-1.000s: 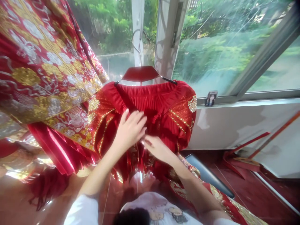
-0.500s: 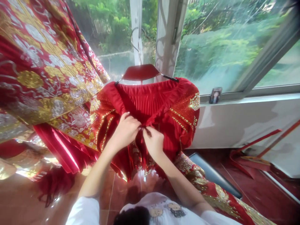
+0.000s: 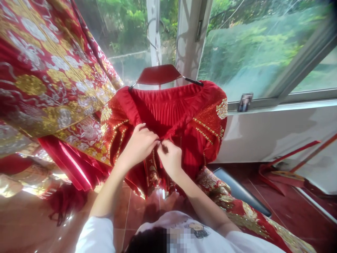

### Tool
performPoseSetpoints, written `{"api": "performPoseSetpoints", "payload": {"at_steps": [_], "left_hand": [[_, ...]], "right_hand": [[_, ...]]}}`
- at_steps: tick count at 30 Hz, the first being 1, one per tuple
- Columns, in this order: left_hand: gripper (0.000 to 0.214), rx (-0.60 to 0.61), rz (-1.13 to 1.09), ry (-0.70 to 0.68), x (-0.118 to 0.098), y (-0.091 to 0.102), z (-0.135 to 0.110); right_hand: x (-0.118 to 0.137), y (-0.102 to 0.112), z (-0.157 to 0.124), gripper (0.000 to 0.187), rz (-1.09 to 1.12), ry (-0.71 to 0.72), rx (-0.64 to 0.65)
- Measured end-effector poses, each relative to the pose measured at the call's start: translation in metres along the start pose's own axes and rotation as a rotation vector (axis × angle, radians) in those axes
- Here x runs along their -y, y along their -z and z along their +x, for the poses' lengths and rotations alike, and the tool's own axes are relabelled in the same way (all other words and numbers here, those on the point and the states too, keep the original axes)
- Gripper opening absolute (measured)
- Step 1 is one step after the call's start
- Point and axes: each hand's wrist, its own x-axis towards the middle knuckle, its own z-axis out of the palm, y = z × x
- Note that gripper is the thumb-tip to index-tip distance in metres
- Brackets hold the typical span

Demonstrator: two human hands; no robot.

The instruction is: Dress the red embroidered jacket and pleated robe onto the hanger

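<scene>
My left hand [image 3: 138, 144] and right hand [image 3: 171, 158] are both pinched on the front of the red dress [image 3: 181, 112]; it hangs on a hanger [image 3: 158, 74] by the window; tugging too hard could, I think, drag it off or strain the pleats.

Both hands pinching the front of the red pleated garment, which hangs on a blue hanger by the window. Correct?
Not quite: the hanger is red, not blue, as the head view shows. The rest holds: the left hand and right hand meet, pinching the front of the red pleated garment, which hangs by the window.
</scene>
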Motion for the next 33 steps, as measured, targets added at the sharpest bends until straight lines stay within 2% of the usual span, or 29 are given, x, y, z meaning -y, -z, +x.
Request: {"api": "performPoseSetpoints", "payload": {"at_steps": [4, 8, 10, 12, 14, 15, 16, 18, 19, 20, 21, 23, 25, 27, 30, 33], "left_hand": [[0.030, -0.092, 0.033, -0.002, 0.007, 0.006, -0.015], [0.034, -0.225, 0.018, 0.062, 0.018, 0.009, -0.036], [0.034, -0.221, -0.008, 0.096, 0.022, 0.011, -0.043], [0.033, -0.165, -0.067, 0.089, 0.023, 0.014, -0.048], [0.033, -0.220, -0.128, 0.083, 0.021, 0.018, -0.046], [0.034, -0.316, -0.146, 0.114, 0.019, 0.021, -0.043], [0.034, -0.436, -0.156, 0.180, 0.017, 0.023, -0.038], [0.037, -0.662, -0.125, 0.402, 0.012, 0.026, -0.023], [0.039, -0.726, -0.089, 0.530, 0.011, 0.025, -0.013], [0.043, -0.755, -0.046, 0.648, 0.011, 0.023, -0.002], [0.049, -0.759, 0.000, 0.745, 0.011, 0.020, 0.008], [0.054, -0.746, 0.062, 0.866, 0.015, 0.013, 0.024], [0.047, -0.737, 0.056, 0.917, 0.022, 0.008, 0.029], [0.037, -0.707, 0.023, 0.931, 0.029, 0.011, 0.022], [0.026, -0.628, -0.041, 0.910, 0.042, 0.026, 0.002], [0.016, -0.585, -0.302, 0.847, 0.064, 0.045, -0.007]], "right_hand": [[-0.015, -0.001, -0.018, 0.023, 0.083, -0.098, 0.143], [-0.051, -0.005, -0.061, 0.025, 0.019, -0.264, 0.366], [-0.066, -0.003, -0.078, 0.024, -0.025, -0.292, 0.438], [-0.071, 0.010, -0.080, 0.025, -0.028, -0.275, 0.509], [-0.064, 0.034, -0.064, 0.030, -0.042, -0.226, 0.538], [-0.057, 0.048, -0.050, 0.033, -0.063, -0.188, 0.500], [-0.048, 0.063, -0.031, 0.037, -0.121, -0.139, 0.372], [-0.031, 0.085, 0.012, 0.036, -0.275, -0.030, -0.084], [-0.023, 0.092, 0.034, 0.034, -0.335, 0.006, -0.271], [-0.016, 0.095, 0.054, 0.031, -0.383, 0.018, -0.380], [-0.011, 0.094, 0.072, 0.033, -0.435, 0.012, -0.431], [-0.008, 0.087, 0.096, 0.039, -0.541, -0.048, -0.420], [-0.010, 0.081, 0.106, 0.028, -0.595, -0.108, -0.366], [-0.015, 0.085, 0.108, 0.015, -0.537, -0.121, -0.350], [-0.018, 0.107, 0.111, 0.008, -0.165, -0.178, -0.292], [-0.012, 0.137, 0.121, 0.008, 0.358, -0.374, -0.148]]}}
